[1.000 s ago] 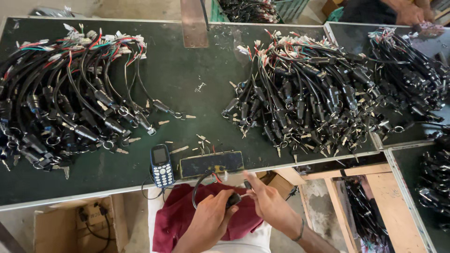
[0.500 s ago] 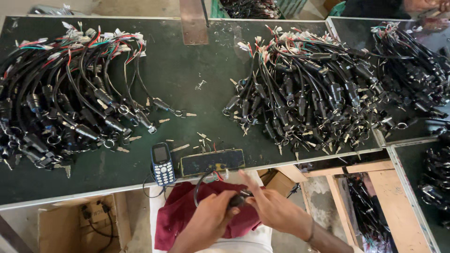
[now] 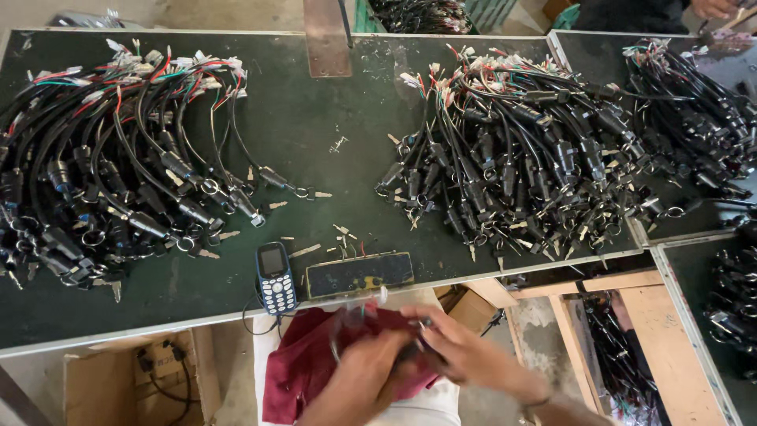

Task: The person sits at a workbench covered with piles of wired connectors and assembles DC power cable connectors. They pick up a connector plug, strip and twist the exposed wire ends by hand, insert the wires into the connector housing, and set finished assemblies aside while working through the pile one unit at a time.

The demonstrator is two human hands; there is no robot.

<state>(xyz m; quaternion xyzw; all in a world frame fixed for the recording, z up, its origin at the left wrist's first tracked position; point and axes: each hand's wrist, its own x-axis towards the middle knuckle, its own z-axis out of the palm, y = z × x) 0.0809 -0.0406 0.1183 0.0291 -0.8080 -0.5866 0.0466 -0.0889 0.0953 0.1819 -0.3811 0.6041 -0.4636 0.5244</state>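
Both hands work close together below the table's near edge, over a dark red cloth (image 3: 303, 367) on the lap: left hand (image 3: 359, 383) and right hand (image 3: 457, 351) are each closed around one small dark cable part (image 3: 416, 347) (blurred, details unreadable). Just beyond on the green table (image 3: 315, 134) lie a blue keypad phone (image 3: 276, 278) and a dark rectangular pad (image 3: 359, 274). Black wire harness heaps sit far left (image 3: 118, 173) and far right (image 3: 520, 158).
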